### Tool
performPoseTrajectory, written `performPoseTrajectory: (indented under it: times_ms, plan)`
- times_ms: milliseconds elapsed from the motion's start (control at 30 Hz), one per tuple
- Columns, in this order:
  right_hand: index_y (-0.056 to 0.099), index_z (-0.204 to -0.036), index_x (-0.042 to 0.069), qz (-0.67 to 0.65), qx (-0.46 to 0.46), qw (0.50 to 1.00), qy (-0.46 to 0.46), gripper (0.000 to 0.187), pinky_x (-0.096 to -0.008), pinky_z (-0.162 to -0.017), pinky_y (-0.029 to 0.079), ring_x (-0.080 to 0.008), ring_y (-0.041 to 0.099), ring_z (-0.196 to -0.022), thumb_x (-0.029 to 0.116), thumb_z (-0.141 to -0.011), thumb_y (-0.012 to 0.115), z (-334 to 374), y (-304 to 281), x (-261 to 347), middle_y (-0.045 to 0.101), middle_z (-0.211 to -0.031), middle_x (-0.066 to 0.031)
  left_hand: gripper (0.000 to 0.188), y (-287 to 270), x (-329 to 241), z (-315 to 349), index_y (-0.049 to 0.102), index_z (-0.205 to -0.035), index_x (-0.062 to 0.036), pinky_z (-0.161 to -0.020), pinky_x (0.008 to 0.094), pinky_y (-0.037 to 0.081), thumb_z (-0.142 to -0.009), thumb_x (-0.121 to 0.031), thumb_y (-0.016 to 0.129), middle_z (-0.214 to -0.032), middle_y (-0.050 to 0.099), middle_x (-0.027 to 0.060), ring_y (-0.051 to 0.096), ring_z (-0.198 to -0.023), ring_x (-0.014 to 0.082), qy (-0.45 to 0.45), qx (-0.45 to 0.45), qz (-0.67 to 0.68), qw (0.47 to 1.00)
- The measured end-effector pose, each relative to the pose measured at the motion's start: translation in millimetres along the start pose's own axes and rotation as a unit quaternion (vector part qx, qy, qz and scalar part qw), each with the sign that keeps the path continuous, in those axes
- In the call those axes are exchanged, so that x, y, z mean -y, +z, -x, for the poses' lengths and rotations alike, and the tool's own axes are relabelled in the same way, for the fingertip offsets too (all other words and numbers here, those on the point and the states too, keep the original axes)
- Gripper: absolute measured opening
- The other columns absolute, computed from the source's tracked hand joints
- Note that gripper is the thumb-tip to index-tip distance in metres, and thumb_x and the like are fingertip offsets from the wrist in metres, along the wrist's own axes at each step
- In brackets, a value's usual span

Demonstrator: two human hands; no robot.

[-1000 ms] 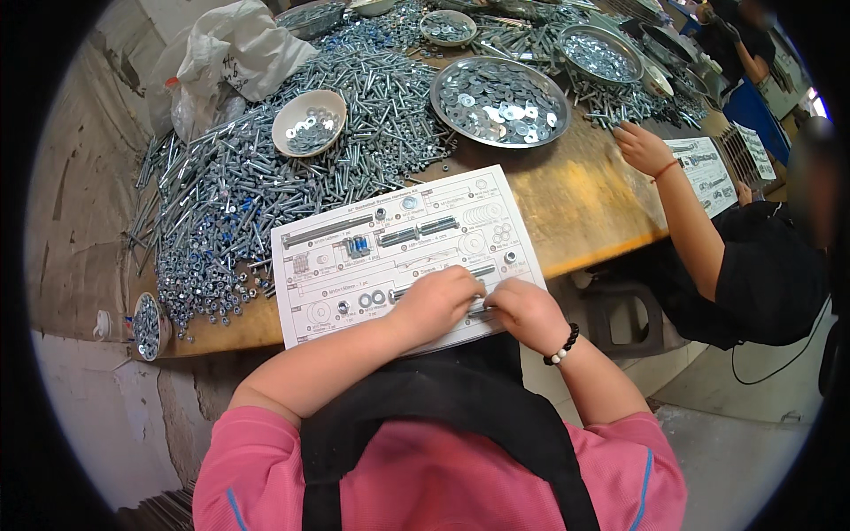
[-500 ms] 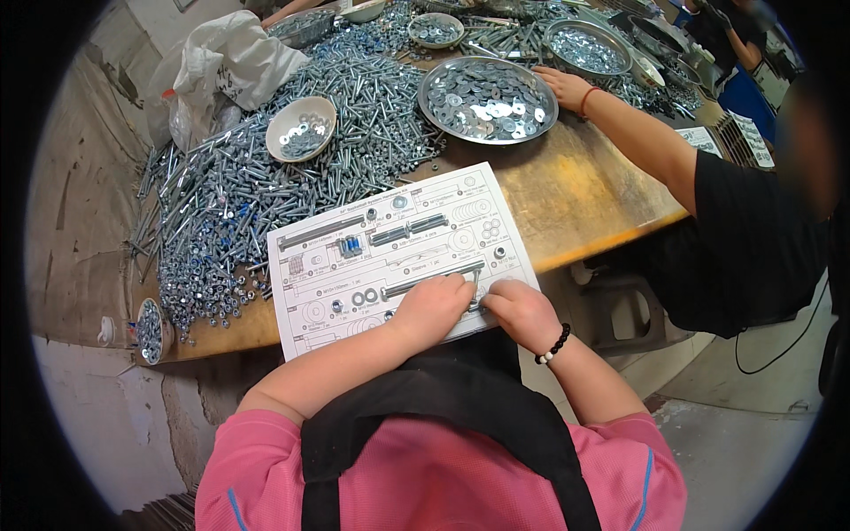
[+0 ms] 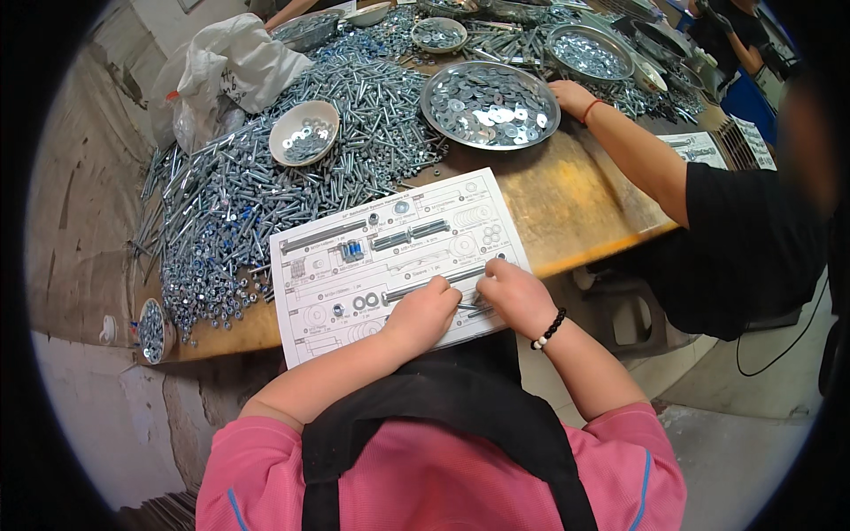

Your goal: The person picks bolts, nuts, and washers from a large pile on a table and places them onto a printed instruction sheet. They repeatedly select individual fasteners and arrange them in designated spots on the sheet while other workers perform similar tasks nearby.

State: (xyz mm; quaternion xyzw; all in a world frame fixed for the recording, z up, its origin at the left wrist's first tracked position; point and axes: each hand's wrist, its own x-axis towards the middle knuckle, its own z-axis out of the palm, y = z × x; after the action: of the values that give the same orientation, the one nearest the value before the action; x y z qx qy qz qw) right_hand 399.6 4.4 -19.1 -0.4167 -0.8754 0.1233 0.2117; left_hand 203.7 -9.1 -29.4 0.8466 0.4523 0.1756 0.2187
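While my left hand (image 3: 423, 314) and right hand (image 3: 516, 296) are pinching a long bolt (image 3: 434, 285) down onto the printed sheet (image 3: 398, 257), I am judging the layout partly filled, several outlines still lying bare.

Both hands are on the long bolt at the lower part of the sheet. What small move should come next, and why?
Probably lay the long bolt flat on its printed outline and let go. The left hand and right hand both pinch at it on the parts sheet, where other bolts already lie in their outlines.
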Motion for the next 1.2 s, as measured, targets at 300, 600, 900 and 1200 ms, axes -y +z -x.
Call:
performPoseTrajectory:
  times_ms: [300, 600, 900, 1200]
  plan:
    - [0.052, -0.078, 0.008, 0.002, 0.04, 0.999, 0.013, 0.007, -0.0365, -0.061, 0.047, -0.0271, 0.056, -0.073, 0.005, -0.072, 0.055, 2, 4, -8, 0.049, -0.077, -0.0088, 0.015, -4, -5, 1, 0.055, -0.088, -0.0057, -0.064, 0.0383, 0.048, -0.076, -0.013, 0.059, -0.085, 0.05, 0.0115, 0.056, -0.074, 0.0297, -0.019, 0.0, 0.012, 1.0]
    - [0.057, -0.1, 0.005, -0.183, -0.031, 0.971, 0.151, 0.025, -0.0347, -0.071, 0.045, -0.0299, 0.055, -0.081, 0.008, -0.076, 0.061, 8, -16, -1, 0.055, -0.087, -0.0132, 0.022, 2, -12, -9, 0.054, -0.096, -0.0074, -0.068, 0.0374, 0.048, -0.075, -0.013, 0.061, -0.089, 0.052, 0.0111, 0.056, -0.08, 0.0293, 0.027, 0.013, 0.03, 0.999]
    - [0.057, -0.105, 0.01, -0.211, 0.003, 0.971, 0.113, 0.027, -0.0347, -0.07, 0.046, -0.0291, 0.056, -0.082, 0.005, -0.079, 0.054, 13, -24, 18, 0.055, -0.088, -0.0112, 0.021, 0, -6, -4, 0.055, -0.096, -0.0066, -0.07, 0.038, 0.048, -0.076, -0.007, 0.056, -0.091, 0.053, 0.0112, 0.055, -0.083, 0.0311, -0.026, -0.007, 0.067, 0.997]
    - [0.059, -0.092, 0.011, -0.116, -0.054, 0.991, 0.05, 0.021, -0.035, -0.062, 0.046, -0.0266, 0.056, -0.071, 0.016, -0.073, 0.065, 13, 6, 25, 0.056, -0.082, -0.007, 0.026, -7, -3, -2, 0.054, -0.101, -0.0039, -0.074, 0.0395, 0.046, -0.076, -0.007, 0.054, -0.097, 0.053, 0.0145, 0.053, -0.088, 0.0334, -0.024, 0.002, 0.092, 0.995]
